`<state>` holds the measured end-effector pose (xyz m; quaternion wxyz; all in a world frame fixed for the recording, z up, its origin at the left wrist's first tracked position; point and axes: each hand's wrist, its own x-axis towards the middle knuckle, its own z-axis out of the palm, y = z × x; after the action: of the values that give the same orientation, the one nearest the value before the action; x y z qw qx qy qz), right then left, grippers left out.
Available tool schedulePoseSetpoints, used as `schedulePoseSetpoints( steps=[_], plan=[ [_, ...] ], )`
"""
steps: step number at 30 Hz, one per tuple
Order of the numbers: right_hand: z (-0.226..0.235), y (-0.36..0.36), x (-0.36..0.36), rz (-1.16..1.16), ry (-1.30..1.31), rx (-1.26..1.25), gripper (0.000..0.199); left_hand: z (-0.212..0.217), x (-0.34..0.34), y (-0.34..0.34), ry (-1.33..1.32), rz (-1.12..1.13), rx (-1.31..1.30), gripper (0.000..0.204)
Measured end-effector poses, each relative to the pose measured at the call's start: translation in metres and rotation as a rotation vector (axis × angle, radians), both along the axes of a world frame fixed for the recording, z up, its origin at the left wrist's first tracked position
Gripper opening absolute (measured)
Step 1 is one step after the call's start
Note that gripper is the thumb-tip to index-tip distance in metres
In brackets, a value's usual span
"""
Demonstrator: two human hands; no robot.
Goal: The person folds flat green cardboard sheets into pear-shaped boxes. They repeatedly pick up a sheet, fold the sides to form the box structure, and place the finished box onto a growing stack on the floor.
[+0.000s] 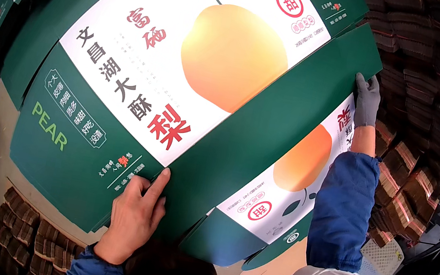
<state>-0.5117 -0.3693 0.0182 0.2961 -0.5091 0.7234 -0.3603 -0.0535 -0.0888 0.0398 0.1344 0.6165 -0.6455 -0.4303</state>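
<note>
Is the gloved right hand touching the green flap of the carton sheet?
Touching. The head view shows the gloved right hand with its fingertips gripping the far edge of the green flap on the flat carton sheet.

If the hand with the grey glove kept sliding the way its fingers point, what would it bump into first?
The grey-gloved right hand points up along the edge of the flat green-and-white cardboard box sheet with a pear picture. Just beyond its fingertips is that sheet's green flap, probably met first; depth is unclear.
</note>
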Motion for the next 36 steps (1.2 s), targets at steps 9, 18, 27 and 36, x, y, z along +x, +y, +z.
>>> schedulePoseSetpoints(
  steps=[9, 18, 27, 36],
  plan=[
    [-0.002, 0.001, 0.002, -0.074, 0.065, -0.001, 0.054, 0.0, 0.001, -0.002, -0.01, -0.023, 0.006, 0.059],
    [-0.002, 0.001, 0.004, -0.093, 0.146, 0.022, 0.055, 0.002, 0.0, -0.003, -0.007, -0.029, 0.018, 0.06],
    [-0.004, 0.0, 0.007, -0.07, 0.182, 0.047, 0.056, 0.002, 0.0, 0.0, -0.005, -0.028, 0.023, 0.06],
    [0.01, 0.003, 0.069, -0.027, 1.347, -0.094, 0.074, 0.0, -0.004, 0.002, -0.011, -0.012, -0.054, 0.06]
  ],
)
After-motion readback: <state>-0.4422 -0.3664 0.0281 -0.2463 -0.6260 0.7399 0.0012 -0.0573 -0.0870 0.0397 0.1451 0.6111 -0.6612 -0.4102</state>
